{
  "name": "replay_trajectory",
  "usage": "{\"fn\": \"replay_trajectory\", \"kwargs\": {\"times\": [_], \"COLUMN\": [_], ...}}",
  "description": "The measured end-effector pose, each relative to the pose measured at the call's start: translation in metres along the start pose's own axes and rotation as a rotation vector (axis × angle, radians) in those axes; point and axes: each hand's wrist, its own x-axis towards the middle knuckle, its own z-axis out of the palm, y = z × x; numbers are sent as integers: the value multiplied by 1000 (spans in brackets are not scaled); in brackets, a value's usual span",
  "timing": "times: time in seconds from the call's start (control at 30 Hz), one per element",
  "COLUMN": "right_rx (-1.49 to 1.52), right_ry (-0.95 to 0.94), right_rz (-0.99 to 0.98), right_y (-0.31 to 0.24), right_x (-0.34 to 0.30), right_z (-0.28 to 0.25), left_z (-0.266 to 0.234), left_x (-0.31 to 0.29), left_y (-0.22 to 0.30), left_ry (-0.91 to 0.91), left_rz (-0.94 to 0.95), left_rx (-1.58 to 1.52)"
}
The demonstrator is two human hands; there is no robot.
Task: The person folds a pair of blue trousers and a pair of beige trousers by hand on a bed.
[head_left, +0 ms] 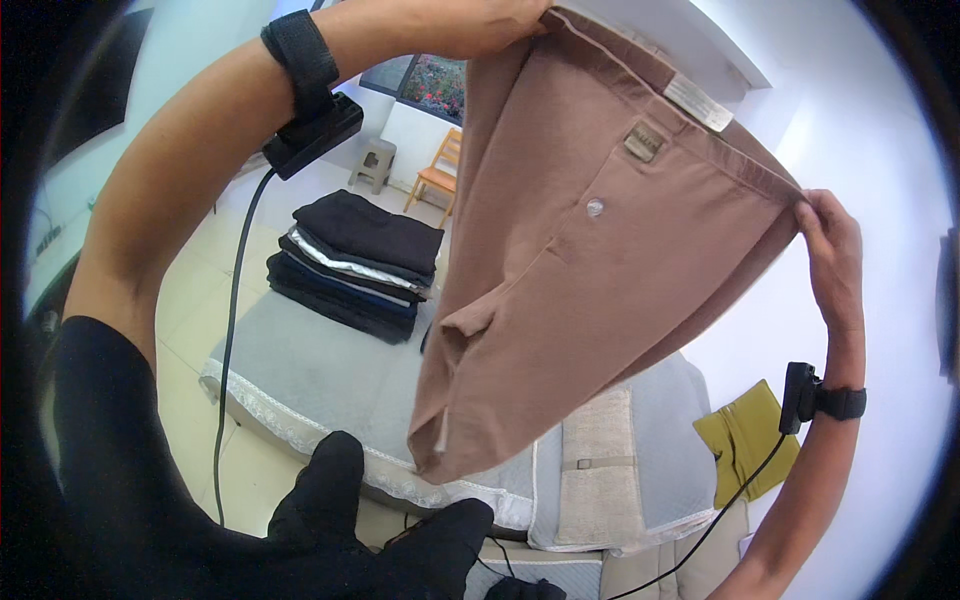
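A pair of brown long johns [580, 250] hangs spread out in the air before me, waistband at the top and legs dangling down. My left hand [505, 22], partly cut off by the upper edge, is closed on the left end of the waistband. At the opposite end, the fingers and thumb of my right hand [833, 245] pinch the waistband's corner. A white label shows inside the waistband, and a small patch and a button sit on the front. The legs overlap, with their lower ends over the grey seat cover.
A stack of folded dark clothes [355, 265] lies on the grey covered sofa [300, 350]. Near the right arm are a beige woven strip [597, 470] and an olive-green cushion [750, 440]. Cables [232, 350] run from both wrist devices. An orange chair [438, 175] and a grey stool [374, 163] stand farther back.
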Motion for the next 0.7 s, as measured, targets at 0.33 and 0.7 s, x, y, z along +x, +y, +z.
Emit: {"fn": "replay_trajectory", "kwargs": {"times": [0.33,0.7], "right_rx": [54,310], "right_ry": [-37,-164], "right_rz": [-32,45], "right_y": [-3,11], "right_x": [-8,-30], "right_z": [25,63], "left_z": [20,33], "left_x": [-31,-43], "left_y": [10,16], "left_ry": [-229,-130], "left_rz": [46,-325], "left_rx": [133,-607]}}
